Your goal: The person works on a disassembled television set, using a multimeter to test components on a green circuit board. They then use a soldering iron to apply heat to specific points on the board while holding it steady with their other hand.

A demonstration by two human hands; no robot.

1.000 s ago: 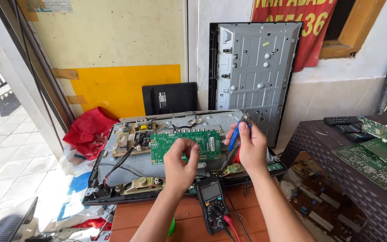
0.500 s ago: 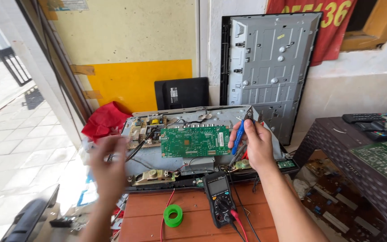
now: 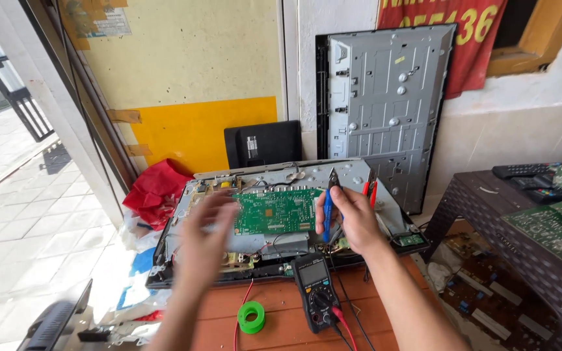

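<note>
An opened flat-screen chassis lies on the wooden table with a green circuit board in its middle. My right hand rests on the chassis just right of the board and grips a blue-handled tool, tip pointing up. My left hand is blurred in motion over the chassis's left side, fingers spread, nothing in it. A black multimeter lies at the chassis's near edge, with red and black leads trailing toward me.
A green roll sits on the wooden table. A grey metal panel and a small black monitor lean on the wall. A red bag lies at left. The dark wicker table at right holds circuit boards and remotes.
My left hand left the green board, swung out to the left, and is now back over the chassis's left part. My right hand has kept the blue tool in place.
</note>
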